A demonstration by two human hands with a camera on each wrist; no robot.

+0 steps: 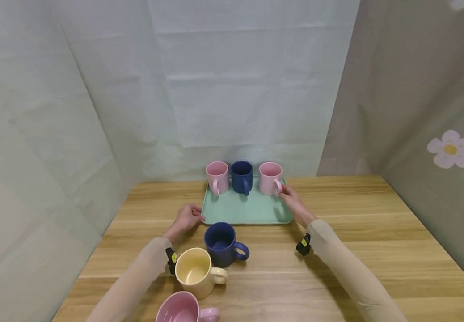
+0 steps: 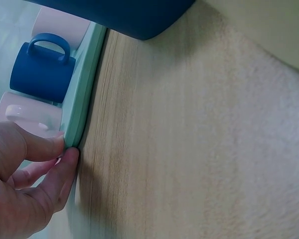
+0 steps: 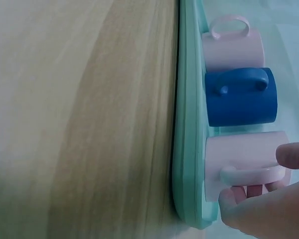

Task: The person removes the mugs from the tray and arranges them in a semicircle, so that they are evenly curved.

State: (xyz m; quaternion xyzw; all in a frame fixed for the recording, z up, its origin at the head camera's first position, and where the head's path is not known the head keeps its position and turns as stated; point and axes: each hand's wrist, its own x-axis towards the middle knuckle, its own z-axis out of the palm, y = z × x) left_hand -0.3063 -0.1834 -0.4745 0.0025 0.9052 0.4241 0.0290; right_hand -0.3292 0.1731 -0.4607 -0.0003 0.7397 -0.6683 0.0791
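A mint-green tray (image 1: 240,210) lies on the wooden table with a row of mugs along its far side. These are a left pink mug (image 1: 217,176), a dark blue mug (image 1: 242,176) in the middle and a right pink mug (image 1: 269,180). My left hand (image 1: 187,217) pinches the tray's near left corner; thumb and fingers (image 2: 65,172) meet at the rim in the left wrist view. With my right hand (image 1: 295,205) I hold the right pink mug by its handle (image 3: 251,175), fingers curled under it and thumb above. That mug stands upright on the tray.
In front of the tray, a second blue mug (image 1: 221,246), a yellow mug (image 1: 196,273) and a pink mug (image 1: 179,308) stand in a slanting line beside my left forearm. Pale cloth (image 1: 236,89) hangs behind the table (image 1: 377,232), and a flowered one (image 1: 417,179) hangs at right.
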